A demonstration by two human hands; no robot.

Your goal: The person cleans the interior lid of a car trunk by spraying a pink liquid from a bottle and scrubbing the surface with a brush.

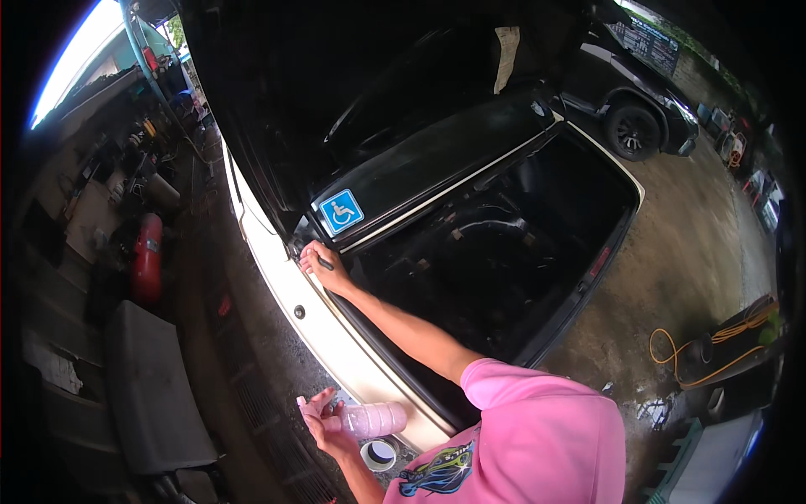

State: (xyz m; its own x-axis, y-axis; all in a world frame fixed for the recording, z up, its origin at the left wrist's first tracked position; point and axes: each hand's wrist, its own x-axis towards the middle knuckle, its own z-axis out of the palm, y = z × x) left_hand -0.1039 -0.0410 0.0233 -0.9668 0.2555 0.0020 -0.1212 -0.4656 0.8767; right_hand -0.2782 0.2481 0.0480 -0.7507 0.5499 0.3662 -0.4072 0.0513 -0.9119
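My left hand point(321, 420) is closed round the neck of a clear, pink-tinted spray bottle point(374, 419), which lies almost level beside the car's white side panel point(336, 357). Ahead of it, my right hand point(322, 264) pinches a slim tool with a black handle point(326, 264); its working end is hidden by the fingers. That hand rests at the corner of the open trunk point(470, 269), close to the rear window's lower edge. A blue wheelchair sticker point(341, 212) sits on the dark glass just beyond the fingers.
The raised dark trunk lid point(403, 76) fills the top. A white round-rimmed container point(379, 454) is below the bottle. To the left are a red cylinder point(147, 256) and a grey padded panel point(159, 386). A black vehicle point(630, 92) and an orange hose point(667, 353) are at right.
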